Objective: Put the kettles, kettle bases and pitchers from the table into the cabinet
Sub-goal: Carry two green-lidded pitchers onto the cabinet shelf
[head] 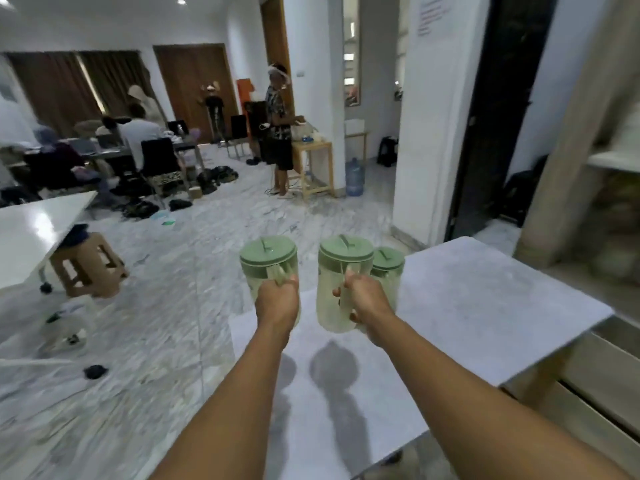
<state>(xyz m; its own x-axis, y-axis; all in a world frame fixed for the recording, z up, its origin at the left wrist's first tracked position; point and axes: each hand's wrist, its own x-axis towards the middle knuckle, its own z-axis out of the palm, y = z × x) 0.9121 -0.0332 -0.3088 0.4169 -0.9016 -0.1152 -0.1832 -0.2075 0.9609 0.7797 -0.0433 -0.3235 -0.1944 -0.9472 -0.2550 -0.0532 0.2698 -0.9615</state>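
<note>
Pitcher point(251, 286), clear cylindrical plastic, round green lid point(268, 250), clasped by left grip point(277, 303); right grip point(367, 299) clasps second pitcher point(327, 315).

We hold two pitchers side by side above the surface point(485, 306): the left pitcher point(268, 258) in our left hand point(277, 303), the right pitcher point(343, 263) in our right hand point(363, 299); a third pitcher point(388, 263) sits just behind and right of the right pitcher, at the surface's far edge; a stool point(90, 265) stands on the floor point(166, 323) to the left, under a second table point(31, 230).
</note>
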